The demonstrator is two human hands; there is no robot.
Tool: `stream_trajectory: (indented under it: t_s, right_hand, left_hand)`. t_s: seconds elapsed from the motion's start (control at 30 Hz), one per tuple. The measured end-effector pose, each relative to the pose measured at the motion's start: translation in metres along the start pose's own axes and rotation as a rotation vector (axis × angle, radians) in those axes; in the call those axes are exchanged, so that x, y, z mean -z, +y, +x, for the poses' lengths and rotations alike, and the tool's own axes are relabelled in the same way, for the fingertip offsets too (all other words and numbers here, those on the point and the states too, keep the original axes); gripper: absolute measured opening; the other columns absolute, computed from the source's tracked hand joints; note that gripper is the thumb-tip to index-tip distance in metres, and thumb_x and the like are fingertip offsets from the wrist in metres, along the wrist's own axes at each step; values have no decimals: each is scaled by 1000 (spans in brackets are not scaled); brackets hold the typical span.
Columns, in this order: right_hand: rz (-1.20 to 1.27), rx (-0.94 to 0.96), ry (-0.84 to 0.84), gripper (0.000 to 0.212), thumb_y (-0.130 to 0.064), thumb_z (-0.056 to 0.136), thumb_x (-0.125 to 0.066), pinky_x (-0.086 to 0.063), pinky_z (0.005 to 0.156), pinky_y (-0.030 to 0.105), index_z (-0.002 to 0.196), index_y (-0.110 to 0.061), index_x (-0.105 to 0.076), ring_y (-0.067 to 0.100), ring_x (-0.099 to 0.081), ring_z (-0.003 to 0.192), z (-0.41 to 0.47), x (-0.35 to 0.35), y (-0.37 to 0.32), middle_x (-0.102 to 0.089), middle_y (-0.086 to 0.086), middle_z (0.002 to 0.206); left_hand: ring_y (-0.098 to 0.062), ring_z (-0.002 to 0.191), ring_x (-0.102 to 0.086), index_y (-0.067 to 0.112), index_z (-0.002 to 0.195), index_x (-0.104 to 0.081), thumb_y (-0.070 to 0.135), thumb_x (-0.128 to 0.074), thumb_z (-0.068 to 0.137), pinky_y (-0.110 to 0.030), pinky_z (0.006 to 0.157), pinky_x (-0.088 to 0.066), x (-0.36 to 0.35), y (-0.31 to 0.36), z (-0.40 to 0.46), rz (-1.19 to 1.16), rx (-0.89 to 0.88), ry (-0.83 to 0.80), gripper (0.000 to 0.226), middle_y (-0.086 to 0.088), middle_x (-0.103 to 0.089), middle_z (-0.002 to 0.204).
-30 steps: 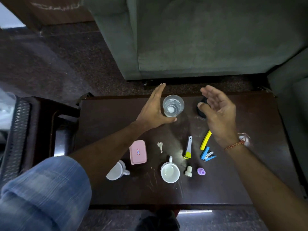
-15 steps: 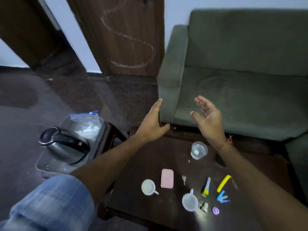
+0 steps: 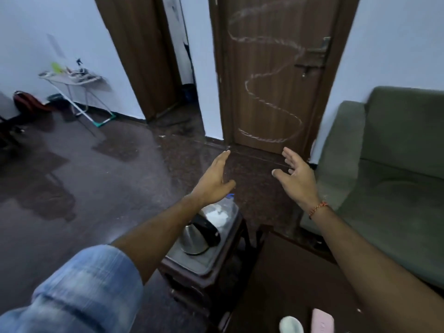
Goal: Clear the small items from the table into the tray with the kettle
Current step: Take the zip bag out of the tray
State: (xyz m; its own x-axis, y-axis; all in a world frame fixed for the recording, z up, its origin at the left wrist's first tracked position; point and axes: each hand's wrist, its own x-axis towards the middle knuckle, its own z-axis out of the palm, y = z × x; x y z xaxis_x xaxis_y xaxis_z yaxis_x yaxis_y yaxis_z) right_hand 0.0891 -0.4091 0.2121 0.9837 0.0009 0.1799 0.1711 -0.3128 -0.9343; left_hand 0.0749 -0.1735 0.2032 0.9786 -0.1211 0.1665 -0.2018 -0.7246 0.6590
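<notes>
Both hands are raised in the air with nothing in them: the left hand (image 3: 212, 179) has its fingers straight and together, thumb out, and the right hand (image 3: 296, 176) is spread, palm turned inward, so neither grip has closed on anything. The shallow grey metal tray (image 3: 204, 265) sits on a dark wooden stool (image 3: 211, 282) below the left forearm, carrying the steel kettle with a black handle (image 3: 199, 236). Of the small items, only a white round cup (image 3: 291, 325) and a pink rectangular case (image 3: 322, 320) show, at the bottom edge on the dark wooden surface (image 3: 288, 272). By my reading, no item is in transit yet; the next move calls for lowering a hand to that surface and picking up one piece.
</notes>
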Motion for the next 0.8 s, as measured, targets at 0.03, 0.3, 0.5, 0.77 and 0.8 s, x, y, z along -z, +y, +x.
stream_trajectory:
  t_s: [0.03, 0.3, 0.5, 0.77, 0.8]
  right_hand:
    - [-3, 0, -1, 70, -13, 83, -69, -39, 101, 25, 147, -17, -41, 11, -46, 131, 6, -21, -3, -49, -3, 145]
    - [-134, -45, -117, 60, -14, 83, -70, -39, 98, 24, 140, -16, -50, 15, -51, 128, 38, -139, 20, -55, -1, 140]
    - [-260, -74, -219, 54, -14, 84, -71, -47, 98, 28, 135, -11, -55, 17, -58, 121, 65, -177, 69, -62, 6, 132]
    - [-390, -139, -345, 53, -15, 85, -70, -39, 94, 19, 135, -8, -55, 21, -57, 123, 105, -210, 144, -61, 10, 133]
    - [-413, -144, -365, 54, -15, 85, -70, -39, 94, 19, 136, -8, -54, 22, -56, 124, 110, -214, 152, -60, 10, 134]
  left_hand:
    - [-11, 145, -21, 18, 154, -15, 16, -64, 85, -17, 110, -19, 9, -16, 1, -1, 6, -5, 84, -1, -19, 160]
    - [-17, 146, -21, 19, 154, -13, 14, -59, 91, -29, 110, -35, 27, -112, 15, -63, 95, -107, 79, -1, -16, 161]
    - [-19, 145, -23, 18, 154, -12, 13, -54, 92, -19, 106, -20, -4, -153, 28, -23, 161, -162, 75, -3, -18, 160]
    - [-30, 138, -36, 15, 154, -19, 9, -50, 93, -31, 106, -33, -58, -199, 69, 67, 261, -327, 69, -13, -30, 155]
    - [-32, 135, -40, 13, 153, -19, 9, -50, 92, -34, 104, -36, -63, -204, 75, 92, 264, -348, 68, -15, -34, 153]
